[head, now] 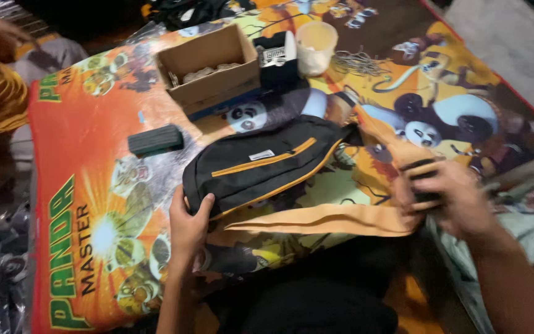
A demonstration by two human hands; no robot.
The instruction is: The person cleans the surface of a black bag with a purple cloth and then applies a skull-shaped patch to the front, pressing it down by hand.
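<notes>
Head view: I see left hand (188,226) gripping the near-left end of the black waist bag (266,164). Right hand (446,198) pinches the orange strap (316,219) by a dark buckle. Bag's long axis runs left-right between them, nearer the left.

A bright orange cartoon-printed sheet (88,130) covers the surface that carries everything. On it lie a black pouch (267,164) with orange zips near the middle, a dark block (155,139) to its left, and an orange strap (316,219) in front. Farther back stand an open cardboard box (211,65), a white cup (315,44) and a tangle of cords (360,62).
</notes>
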